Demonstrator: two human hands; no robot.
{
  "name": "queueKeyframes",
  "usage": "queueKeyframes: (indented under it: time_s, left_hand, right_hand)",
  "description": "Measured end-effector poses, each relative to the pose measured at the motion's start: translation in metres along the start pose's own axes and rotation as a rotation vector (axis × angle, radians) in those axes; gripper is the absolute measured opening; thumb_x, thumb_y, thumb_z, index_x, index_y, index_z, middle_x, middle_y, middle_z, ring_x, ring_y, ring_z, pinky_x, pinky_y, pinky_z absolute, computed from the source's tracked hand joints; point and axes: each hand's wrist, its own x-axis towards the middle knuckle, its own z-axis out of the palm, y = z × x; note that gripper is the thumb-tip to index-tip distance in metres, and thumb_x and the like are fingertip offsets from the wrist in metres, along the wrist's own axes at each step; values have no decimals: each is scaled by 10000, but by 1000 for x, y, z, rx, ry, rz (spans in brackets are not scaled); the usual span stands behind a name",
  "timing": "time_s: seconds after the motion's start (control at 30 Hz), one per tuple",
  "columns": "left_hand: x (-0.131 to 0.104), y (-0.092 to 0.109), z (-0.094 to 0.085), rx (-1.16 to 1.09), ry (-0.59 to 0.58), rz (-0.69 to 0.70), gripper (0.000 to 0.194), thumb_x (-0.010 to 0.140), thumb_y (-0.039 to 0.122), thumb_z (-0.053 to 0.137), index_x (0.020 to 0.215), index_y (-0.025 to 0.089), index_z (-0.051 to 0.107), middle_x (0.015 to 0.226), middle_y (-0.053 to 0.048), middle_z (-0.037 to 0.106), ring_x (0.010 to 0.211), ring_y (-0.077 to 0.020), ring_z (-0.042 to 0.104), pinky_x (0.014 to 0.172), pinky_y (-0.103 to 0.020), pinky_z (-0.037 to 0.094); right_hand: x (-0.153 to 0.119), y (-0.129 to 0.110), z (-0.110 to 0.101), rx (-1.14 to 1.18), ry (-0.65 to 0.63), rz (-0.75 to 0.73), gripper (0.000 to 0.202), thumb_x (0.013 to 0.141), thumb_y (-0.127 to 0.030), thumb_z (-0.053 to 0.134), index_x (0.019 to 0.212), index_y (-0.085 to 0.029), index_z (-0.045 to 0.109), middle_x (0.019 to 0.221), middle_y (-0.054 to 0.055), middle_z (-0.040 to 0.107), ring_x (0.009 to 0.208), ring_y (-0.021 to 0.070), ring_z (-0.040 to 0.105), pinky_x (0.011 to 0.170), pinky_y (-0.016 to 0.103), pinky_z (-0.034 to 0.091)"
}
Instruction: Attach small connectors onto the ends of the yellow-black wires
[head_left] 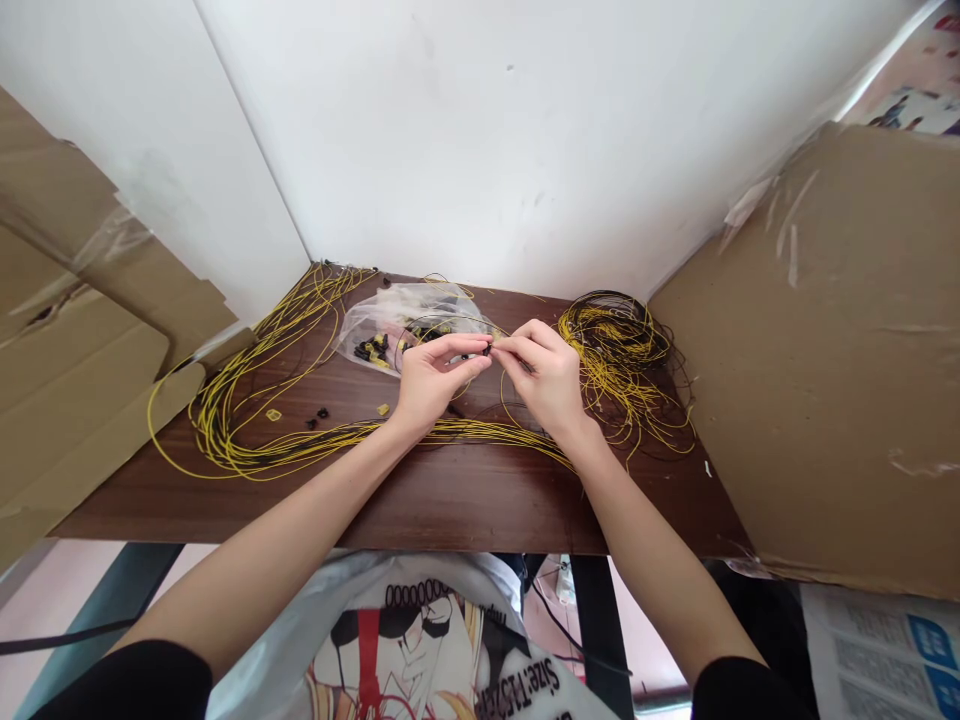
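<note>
Over the middle of the dark brown table, my left hand (435,378) pinches a small black connector (487,347) between thumb and fingertips. My right hand (546,378) meets it from the other side, its thumb and forefinger pinched on a thin wire whose end is at the connector. Fingertips hide most of the connector, so I cannot tell whether the wire is inside it. Just behind my left hand lies a clear plastic bag (420,298) with black and yellow small parts in it. A long bundle of yellow and black wires (285,455) runs beneath both forearms.
A tangled coil of yellow and black wires (619,345) lies at the right. Loose small black parts (319,415) and a yellow piece (274,414) rest on the table (480,510) at the left. Cardboard (825,350) stands along both sides, with a white wall (480,150) behind.
</note>
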Motion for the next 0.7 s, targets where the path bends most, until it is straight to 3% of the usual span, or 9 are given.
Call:
queueKeyframes:
  time_s: [0.3, 0.7]
  left_hand:
    - [1, -3, 0, -19, 4, -27, 174, 639, 202, 785, 802, 153, 752, 971, -96, 732, 975, -225, 664, 944, -400, 499]
    - [-1, 0, 2, 20, 6, 8, 169, 644, 198, 777, 808, 163, 751, 948, -85, 737, 972, -227, 663, 927, -397, 512]
  right_hand:
    - [2, -4, -2, 52, 8, 115, 97, 846, -153, 563, 825, -178, 654, 734, 11, 554, 628, 109, 507, 567, 252, 427]
    - [-2, -3, 2, -88, 2, 23, 145, 858, -170, 522, 739, -170, 605, 713, 27, 533, 675, 134, 503, 621, 274, 428]
